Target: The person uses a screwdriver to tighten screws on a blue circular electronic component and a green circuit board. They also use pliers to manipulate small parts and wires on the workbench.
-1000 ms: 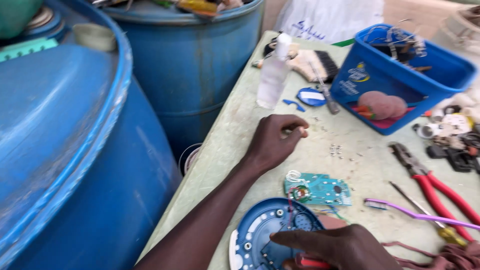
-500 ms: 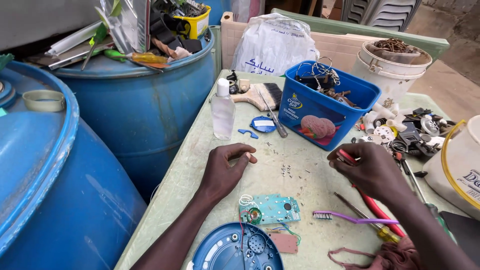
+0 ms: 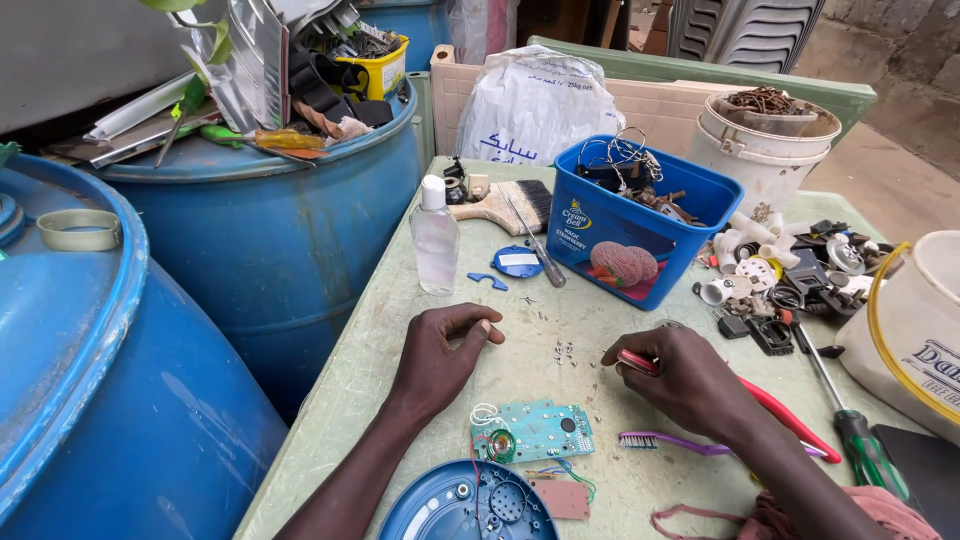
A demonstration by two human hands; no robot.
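Observation:
My left hand (image 3: 440, 352) rests on the pale green table (image 3: 380, 360), fingertips pinched together as if on something tiny; what it holds cannot be made out. My right hand (image 3: 683, 375) grips the red-handled pliers (image 3: 780, 408), their handles trailing to the right. Several small screws (image 3: 566, 350) lie scattered between the two hands. A teal circuit board (image 3: 535, 431) with wires lies just below the hands, joined to a round blue plastic cover (image 3: 465, 507) at the near edge. A purple toothbrush (image 3: 670, 443) lies beside my right wrist.
A clear plastic bottle (image 3: 436, 242), a paintbrush (image 3: 505, 207), a screwdriver (image 3: 537, 250) and a blue tub (image 3: 640, 225) of wires stand farther back. White buckets (image 3: 765, 150) and loose plastic parts (image 3: 790, 275) lie right; a green-handled screwdriver (image 3: 850, 425) too. Blue barrels (image 3: 270, 230) crowd the left.
The view has lifted and pulled back. My right hand left the blue cover, moved up and right, and took hold of the red-handled pliers. My left hand stays near the screws.

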